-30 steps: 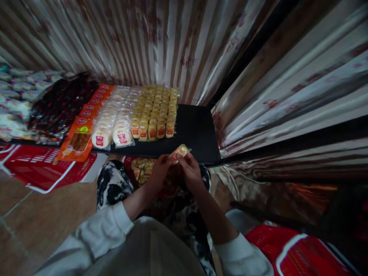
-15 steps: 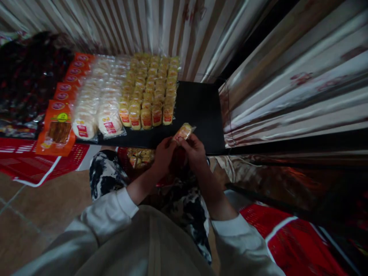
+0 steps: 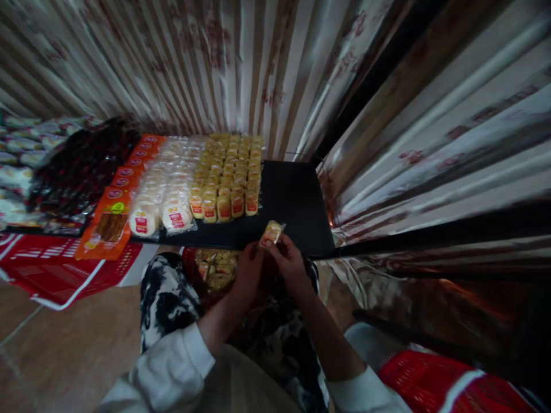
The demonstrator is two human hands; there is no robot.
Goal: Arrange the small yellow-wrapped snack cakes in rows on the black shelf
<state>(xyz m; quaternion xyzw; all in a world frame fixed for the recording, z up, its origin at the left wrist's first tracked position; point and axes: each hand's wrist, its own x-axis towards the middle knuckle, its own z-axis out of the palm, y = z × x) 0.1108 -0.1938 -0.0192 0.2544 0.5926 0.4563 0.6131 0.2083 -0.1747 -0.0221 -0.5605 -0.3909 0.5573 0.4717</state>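
Note:
Between my two hands, just over the front edge of the black shelf [image 3: 293,198], is a small yellow snack cake [image 3: 274,230] in a clear wrapper with a red print. My right hand [image 3: 289,259] pinches it with thumb and fingers. At its lower left end, my left hand [image 3: 249,265] is closed on the wrapper. Beyond them stand tight rows of the same wrapped cakes [image 3: 224,207]. Below the shelf, between my knees, more wrapped cakes [image 3: 218,267] lie in a red container, partly hidden by my left arm.
Left of the yellow cakes are white round packaged cakes [image 3: 175,218], orange snack packets [image 3: 105,226] and a heap of dark packets [image 3: 81,172]. Red baskets [image 3: 55,267] stand on the floor at both sides. A striped curtain [image 3: 241,74] hangs behind the shelf.
The view has tilted up, so the shelf and hands sit lower in the picture. Both hands still hold the wrapped cake in nearly the same place near the shelf edge.

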